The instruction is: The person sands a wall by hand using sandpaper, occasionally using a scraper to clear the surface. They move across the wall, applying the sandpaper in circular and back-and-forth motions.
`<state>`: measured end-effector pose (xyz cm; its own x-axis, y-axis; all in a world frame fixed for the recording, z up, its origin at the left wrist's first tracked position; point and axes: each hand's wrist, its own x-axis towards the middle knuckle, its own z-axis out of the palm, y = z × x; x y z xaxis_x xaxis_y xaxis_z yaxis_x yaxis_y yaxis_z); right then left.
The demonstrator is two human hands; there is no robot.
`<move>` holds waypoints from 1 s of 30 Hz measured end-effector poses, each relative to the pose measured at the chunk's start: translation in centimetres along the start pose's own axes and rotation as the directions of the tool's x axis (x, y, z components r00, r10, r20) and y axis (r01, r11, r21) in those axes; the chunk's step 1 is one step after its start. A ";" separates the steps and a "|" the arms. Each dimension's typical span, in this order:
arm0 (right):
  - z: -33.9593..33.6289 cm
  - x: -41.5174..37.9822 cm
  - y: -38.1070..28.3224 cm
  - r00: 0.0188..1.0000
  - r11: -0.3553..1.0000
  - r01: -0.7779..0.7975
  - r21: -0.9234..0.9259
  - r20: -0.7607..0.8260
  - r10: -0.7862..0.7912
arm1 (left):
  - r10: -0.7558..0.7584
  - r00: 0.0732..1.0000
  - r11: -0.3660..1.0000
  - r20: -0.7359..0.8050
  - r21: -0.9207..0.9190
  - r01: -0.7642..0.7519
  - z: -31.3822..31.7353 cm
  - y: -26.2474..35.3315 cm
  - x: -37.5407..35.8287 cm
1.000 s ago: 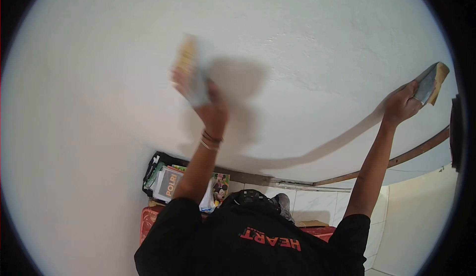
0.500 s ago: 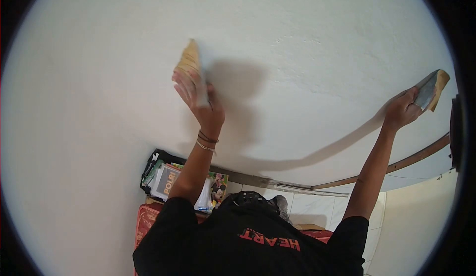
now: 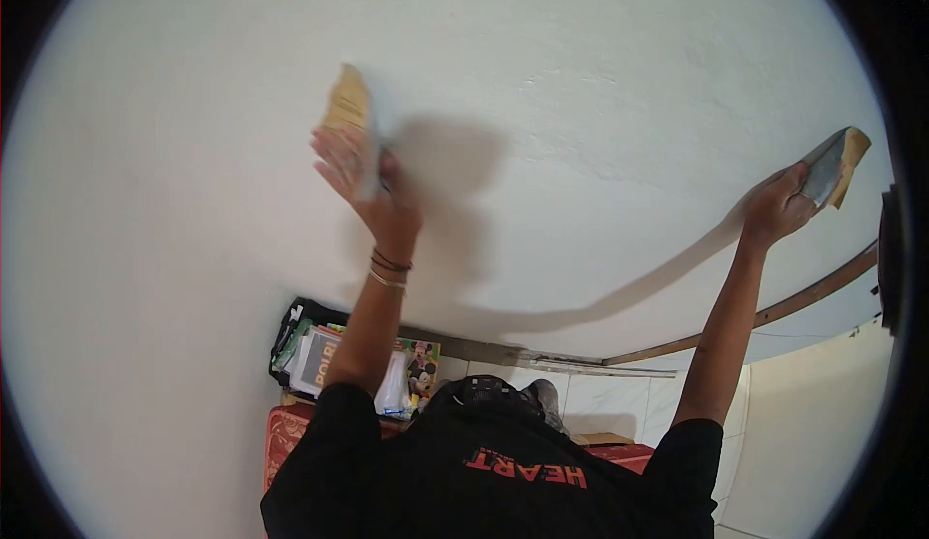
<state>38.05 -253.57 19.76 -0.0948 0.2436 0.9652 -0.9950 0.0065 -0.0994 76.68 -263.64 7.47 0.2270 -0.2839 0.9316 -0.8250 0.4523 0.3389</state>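
A sheet of sandpaper (image 3: 348, 102) with a tan, printed back is in my left hand (image 3: 382, 195), its far end pointing up along the white wall (image 3: 600, 249). The fingers lie over the sheet and blur slightly; the thumb is on its right side. At the far right, my right hand (image 3: 777, 208) grips a second, folded piece of sandpaper (image 3: 825, 173), grey on one face and tan on the other. Fine cracks and rough patches mark the wall surface between the hands.
Below my left arm a black bin (image 3: 283, 341) holds papers and a book with cartoon mice (image 3: 421, 370). Red patterned upholstery (image 3: 284, 437) is beside me. A brown wooden strip (image 3: 823, 292) runs along the wall's lower right, above white floor tiles (image 3: 605, 404).
My left hand has moved left and slightly up with its sandpaper. My right hand has shifted only a little, up and to the left, in the view.
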 end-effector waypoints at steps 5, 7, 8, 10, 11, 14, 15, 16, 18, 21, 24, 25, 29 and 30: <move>-0.1 -0.4 1.4 0.992 0.996 -0.059 -0.069 0.105 0.066 | -0.352 0.935 0.847 -0.045 -0.441 0.297 0.7 -0.9 5.1; -0.1 -0.3 0.3 0.998 0.999 -0.051 -0.009 0.029 0.051 | -0.338 0.941 0.864 -0.019 -0.403 0.302 1.0 -0.3 4.5; -0.1 -0.4 0.4 0.998 0.999 -0.051 -0.015 0.031 0.052 | -0.244 0.969 0.920 -0.040 -0.326 0.218 1.4 0.3 2.9; 0.0 -0.2 0.8 1.000 1.000 0.002 -0.015 0.026 -0.002 | -0.079 0.997 0.988 0.001 -0.133 0.078 0.9 1.7 1.1; 0.0 -0.3 0.9 1.000 1.000 0.004 -0.023 0.023 -0.004 | -0.076 0.997 0.987 0.002 -0.141 0.076 0.9 1.6 1.6; -0.1 -0.4 0.6 0.997 0.999 -0.050 -0.016 0.055 0.051 | -0.164 0.978 0.956 -0.132 -0.265 0.125 1.7 -1.7 3.8; -0.1 0.0 -0.2 1.000 0.999 -0.004 -0.033 0.024 0.005 | -0.164 0.978 0.955 -0.129 -0.269 0.125 1.4 -2.4 5.1; -0.1 0.1 -0.5 0.999 0.998 0.039 -0.052 -0.004 -0.039 | -0.296 0.955 0.888 -0.037 -0.379 0.260 0.7 -2.6 7.0; -0.3 -0.6 1.8 0.998 0.999 -0.019 -0.031 0.055 0.020 | -0.409 0.910 0.795 0.073 -0.461 0.394 0.6 -2.6 7.2; 0.0 -0.6 1.2 0.997 0.998 -0.051 0.049 0.067 0.047 | -0.398 0.917 0.745 -0.019 -0.589 0.311 2.2 -0.6 2.5; -0.3 0.1 -0.7 0.999 0.994 -0.051 0.098 0.020 0.049 | -0.032 0.993 0.974 -0.110 -0.228 0.006 1.4 0.1 0.9; -0.3 0.1 -1.1 0.997 0.994 -0.073 0.084 0.030 0.071 | -0.030 0.990 0.968 -0.141 -0.252 -0.007 1.5 -0.3 1.7; -0.6 -0.2 1.4 0.991 0.992 -0.086 -0.091 0.091 0.094 | -0.297 0.951 0.920 -0.090 -0.295 0.259 0.6 -5.4 9.6; -0.6 -0.5 2.2 0.981 0.987 -0.140 -0.075 0.125 0.149 | -0.423 0.906 0.872 0.008 -0.268 0.409 0.2 -6.8 11.3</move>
<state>35.95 -253.13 18.89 -0.2447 0.1186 0.9623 -0.9669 0.0447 -0.2514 84.80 -270.06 15.61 0.5506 -0.4551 0.6998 -0.4881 0.5045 0.7122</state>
